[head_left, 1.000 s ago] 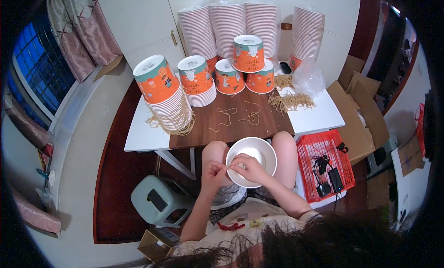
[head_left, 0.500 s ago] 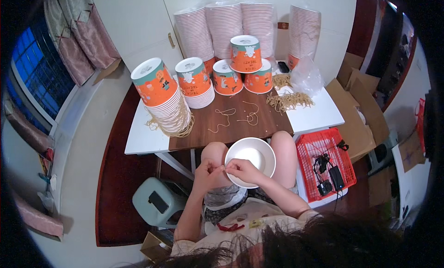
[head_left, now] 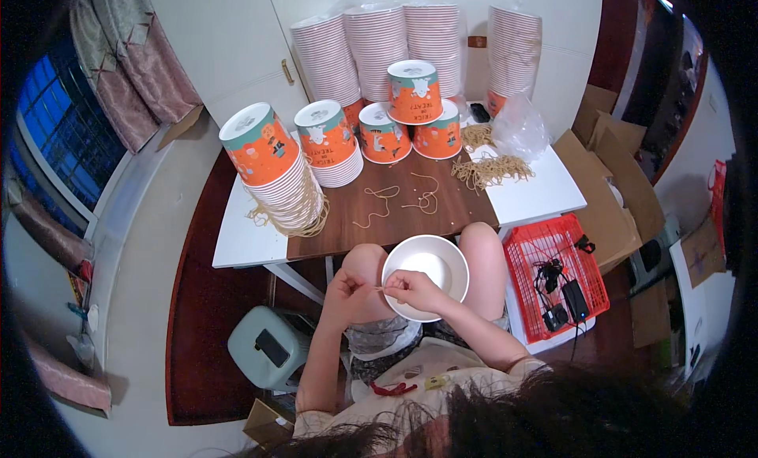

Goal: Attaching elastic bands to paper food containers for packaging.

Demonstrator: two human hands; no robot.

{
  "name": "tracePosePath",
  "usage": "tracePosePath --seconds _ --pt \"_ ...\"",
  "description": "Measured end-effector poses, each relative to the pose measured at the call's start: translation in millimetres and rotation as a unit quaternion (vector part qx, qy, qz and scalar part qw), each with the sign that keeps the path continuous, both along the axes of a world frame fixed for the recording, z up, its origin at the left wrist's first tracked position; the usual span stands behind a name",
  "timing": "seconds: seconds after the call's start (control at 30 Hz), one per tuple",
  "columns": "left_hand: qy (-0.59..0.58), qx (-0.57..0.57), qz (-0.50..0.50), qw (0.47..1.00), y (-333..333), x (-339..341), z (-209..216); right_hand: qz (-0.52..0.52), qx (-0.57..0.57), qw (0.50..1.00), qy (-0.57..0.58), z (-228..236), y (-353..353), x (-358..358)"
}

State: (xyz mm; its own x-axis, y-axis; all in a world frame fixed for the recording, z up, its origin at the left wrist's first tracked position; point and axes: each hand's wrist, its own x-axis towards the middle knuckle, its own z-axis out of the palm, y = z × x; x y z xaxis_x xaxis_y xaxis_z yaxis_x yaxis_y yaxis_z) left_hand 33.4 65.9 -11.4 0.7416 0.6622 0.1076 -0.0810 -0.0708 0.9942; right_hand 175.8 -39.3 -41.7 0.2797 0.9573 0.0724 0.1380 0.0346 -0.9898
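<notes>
A white paper bucket (head_left: 453, 260) rests on my lap between my thighs, its open mouth facing up. My right hand (head_left: 416, 292) lies over the bucket's near left rim, fingers pinched together. Just left of the rim, my left hand (head_left: 350, 294) is closed in a pinch too. A short bit of tan cord (head_left: 378, 289) shows between the two sets of fingertips; most of it is hidden. On the brown table ahead lie loose lengths of the same cord (head_left: 382, 193).
Upside-down orange-and-green buckets (head_left: 386, 140) stand on the table, with tall wrapped stacks (head_left: 377, 51) behind. Cords drape over the left stack (head_left: 288, 201); a cord bundle (head_left: 493, 170) lies right. A red basket (head_left: 517, 284) holds cables. A stool (head_left: 260, 363) stands left, cardboard boxes (head_left: 604, 213) right.
My left hand has drawn slightly left, so the fingertips are a little farther apart and more cord shows between them. The bucket stays on my lap.
</notes>
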Motion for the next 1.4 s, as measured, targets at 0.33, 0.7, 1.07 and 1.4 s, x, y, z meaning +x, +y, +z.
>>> tracePosePath --seconds 0.33,0.7,1.07,1.4 --pt "-0.056 -0.122 -0.049 0.990 7 -12 -11 0.003 0.005 1.000 -0.014 -7 3 2" --pt "0.146 0.110 -0.051 0.982 -6 -5 -24 -0.013 0.025 0.997 -0.067 -1 1 -2" --pt "0.083 -0.021 -0.027 0.996 -9 -2 -26 -0.040 0.039 0.993 -0.108 8 -5 -4" --pt "0.166 0.155 0.056 0.972 -34 -1 9 -0.059 0.054 0.993 -0.089 5 -12 -6"
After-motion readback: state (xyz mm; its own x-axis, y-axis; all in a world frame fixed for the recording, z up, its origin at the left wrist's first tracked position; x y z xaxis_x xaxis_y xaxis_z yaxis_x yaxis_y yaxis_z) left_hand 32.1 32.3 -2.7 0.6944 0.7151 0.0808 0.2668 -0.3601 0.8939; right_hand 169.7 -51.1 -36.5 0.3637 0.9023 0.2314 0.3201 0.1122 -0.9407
